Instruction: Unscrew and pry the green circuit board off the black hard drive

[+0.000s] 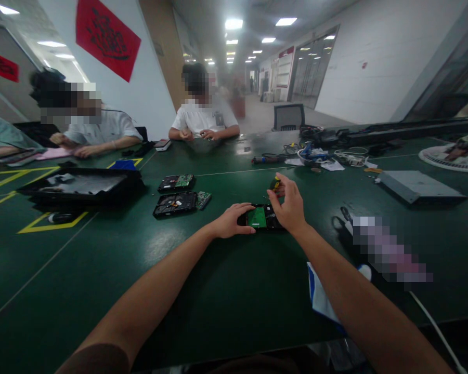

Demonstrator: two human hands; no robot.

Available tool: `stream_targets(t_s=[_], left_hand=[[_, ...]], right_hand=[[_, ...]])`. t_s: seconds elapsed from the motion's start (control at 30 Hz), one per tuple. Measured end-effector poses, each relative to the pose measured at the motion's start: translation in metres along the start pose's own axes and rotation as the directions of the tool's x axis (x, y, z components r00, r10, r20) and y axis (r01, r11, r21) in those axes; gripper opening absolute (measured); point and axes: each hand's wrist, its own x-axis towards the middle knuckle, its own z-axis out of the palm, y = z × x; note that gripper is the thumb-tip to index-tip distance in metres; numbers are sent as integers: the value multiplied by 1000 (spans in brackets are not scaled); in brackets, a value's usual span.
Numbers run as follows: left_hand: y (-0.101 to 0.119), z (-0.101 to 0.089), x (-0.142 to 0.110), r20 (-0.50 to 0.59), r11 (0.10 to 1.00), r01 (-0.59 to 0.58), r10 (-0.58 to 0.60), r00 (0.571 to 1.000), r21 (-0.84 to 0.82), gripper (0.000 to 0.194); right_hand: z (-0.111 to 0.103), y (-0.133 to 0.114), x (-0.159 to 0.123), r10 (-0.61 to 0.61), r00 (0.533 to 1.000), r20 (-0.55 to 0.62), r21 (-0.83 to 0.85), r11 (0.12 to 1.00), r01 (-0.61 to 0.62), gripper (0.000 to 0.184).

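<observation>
A black hard drive [262,217] with a green circuit board facing up lies on the green table [218,291] in front of me. My left hand [231,221] grips its left end, fingers curled over the edge. My right hand [289,203] is closed around a small screwdriver [275,183] with a yellow and black handle, held upright over the drive's right part.
Two more hard drives [177,203] [176,182] lie to the left, beside a black tray [80,185]. Two people sit at the far side. A grey flat case [417,185], cables [315,153], scissors [345,214] and a white fan [452,156] are on the right.
</observation>
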Motion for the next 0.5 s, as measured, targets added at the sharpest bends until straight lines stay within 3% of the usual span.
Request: stream_targets(t_s=[0.5], left_hand=[[0,-1,0,10,1000,17,-17,1000,4,89]], right_hand=[[0,0,-1,-15,1000,0,18,1000,15,54]])
